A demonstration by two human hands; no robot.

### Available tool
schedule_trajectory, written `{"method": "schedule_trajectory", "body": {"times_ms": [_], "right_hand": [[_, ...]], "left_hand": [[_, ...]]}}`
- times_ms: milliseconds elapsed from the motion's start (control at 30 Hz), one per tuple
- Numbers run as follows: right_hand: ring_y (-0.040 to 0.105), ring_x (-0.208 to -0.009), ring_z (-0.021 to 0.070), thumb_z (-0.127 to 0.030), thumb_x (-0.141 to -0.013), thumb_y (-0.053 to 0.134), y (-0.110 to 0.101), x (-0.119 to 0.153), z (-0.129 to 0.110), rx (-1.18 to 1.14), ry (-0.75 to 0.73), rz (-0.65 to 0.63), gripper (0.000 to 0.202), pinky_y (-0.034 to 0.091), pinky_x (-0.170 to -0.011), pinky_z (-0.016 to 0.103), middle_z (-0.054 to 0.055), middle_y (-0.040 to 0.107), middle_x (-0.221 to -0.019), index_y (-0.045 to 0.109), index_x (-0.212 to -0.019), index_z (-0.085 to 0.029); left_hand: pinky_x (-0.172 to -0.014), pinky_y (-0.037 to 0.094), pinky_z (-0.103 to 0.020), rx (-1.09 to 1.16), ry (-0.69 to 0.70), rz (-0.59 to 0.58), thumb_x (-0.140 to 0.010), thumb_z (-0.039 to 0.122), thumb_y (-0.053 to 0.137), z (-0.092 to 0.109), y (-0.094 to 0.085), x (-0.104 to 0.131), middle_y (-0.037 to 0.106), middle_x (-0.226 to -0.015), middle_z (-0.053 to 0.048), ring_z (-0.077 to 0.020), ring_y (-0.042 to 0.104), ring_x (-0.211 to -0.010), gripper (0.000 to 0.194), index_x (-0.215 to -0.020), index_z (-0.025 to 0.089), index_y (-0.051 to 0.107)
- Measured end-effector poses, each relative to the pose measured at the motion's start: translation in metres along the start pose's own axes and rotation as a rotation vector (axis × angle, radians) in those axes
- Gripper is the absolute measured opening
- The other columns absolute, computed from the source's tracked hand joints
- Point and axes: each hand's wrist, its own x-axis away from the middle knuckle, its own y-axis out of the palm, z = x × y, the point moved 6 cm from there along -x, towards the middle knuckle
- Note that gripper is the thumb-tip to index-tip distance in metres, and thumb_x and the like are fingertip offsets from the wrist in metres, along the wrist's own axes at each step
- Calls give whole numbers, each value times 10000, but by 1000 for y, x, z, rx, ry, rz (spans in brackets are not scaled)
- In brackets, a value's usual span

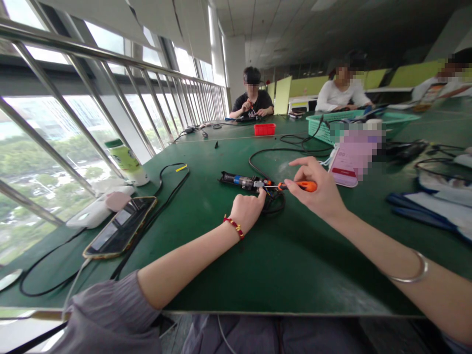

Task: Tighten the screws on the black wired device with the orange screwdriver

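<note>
My right hand (pixel 313 187) grips the orange handle of a screwdriver (pixel 300 186) between thumb and fingers. The screwdriver's thin shaft points left, its tip close to a black device with a blue band (pixel 238 181) lying on the green table. My left hand (pixel 246 209) is closed, with a fingertip pressed against the device's right end, where silver parts and thin wires show. Whatever its other fingers may hold is hidden. A black cable (pixel 275 209) loops beside the device, just behind my left hand.
A phone (pixel 121 226), a white power bank (pixel 88 209) and a green-white cup (pixel 127 160) stand on the left by the railing. A pink phone (pixel 352 157) leans before a green basket (pixel 328 129). Farther off is a red tray (pixel 264 129). Several people sit around the table.
</note>
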Motion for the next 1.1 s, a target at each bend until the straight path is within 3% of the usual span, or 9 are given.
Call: {"method": "schedule_trajectory", "body": {"times_ms": [100,167,333,500,567,667,767,933,1100], "right_hand": [[548,-544,129,-369,-804,563,3,1,2,16,63,-64,182,404,-555,256,-20,572,-609,594,-873,-203],[538,-546,128,-327,-793,565,2,2,-2,13,27,-47,175,401,-555,254,-23,567,-612,590,-913,-202],[521,-562,124,-283,-725,616,0,0,-3,4,-31,-1,372,408,-560,257,-27,574,-705,533,-1078,-197],[525,-540,139,-365,-796,566,7,1,3,42,47,-110,162,403,-589,280,-32,541,-568,605,-825,-210],[512,-521,133,-325,-786,569,7,2,1,17,37,-114,162,395,-569,275,-40,538,-573,599,-898,-212],[485,-507,115,-244,-732,589,6,1,-4,-14,-22,-107,384,391,-539,263,-49,553,-662,518,-1108,-208],[529,-586,130,-252,-703,614,3,0,-5,-2,-50,-85,512,410,-562,264,-30,570,-754,463,-1189,-203],[528,-539,139,-389,-781,584,5,0,2,30,66,-136,333,388,-544,266,-55,503,-584,551,-1062,-213],[487,-515,119,-284,-763,580,1,1,-6,35,-33,-64,356,407,-562,267,-49,523,-637,524,-1107,-209]], "left_hand": [[-635,466,-283,1,1,1,-950,111,379,0,0,0,726,-838,-142,-243,712,-824,456,-1404,78,371],[-633,468,-284,3,2,-1,-950,108,375,0,-1,0,727,-843,-142,-243,712,-821,456,-1404,77,371],[-643,470,-285,5,12,0,-946,99,376,1,-2,1,726,-842,-144,-244,710,-835,448,-1393,72,384],[-643,465,-280,1,-4,22,-941,120,407,0,0,0,722,-823,-152,-241,710,-814,455,-1393,77,385],[-642,464,-278,1,-2,25,-941,122,409,0,1,0,721,-820,-151,-242,709,-815,454,-1392,80,387],[-635,463,-277,2,0,22,-944,119,396,0,1,0,720,-813,-151,-243,709,-816,452,-1394,79,382],[-635,466,-278,2,4,21,-945,113,390,1,-1,1,720,-815,-154,-243,709,-818,451,-1393,70,381],[-646,473,-283,-3,2,8,-944,108,397,1,-2,1,718,-795,-155,-243,711,-807,456,-1397,64,376],[-644,474,-283,11,6,12,-944,108,394,1,-1,1,722,-821,-154,-244,710,-821,447,-1389,65,388]]}}
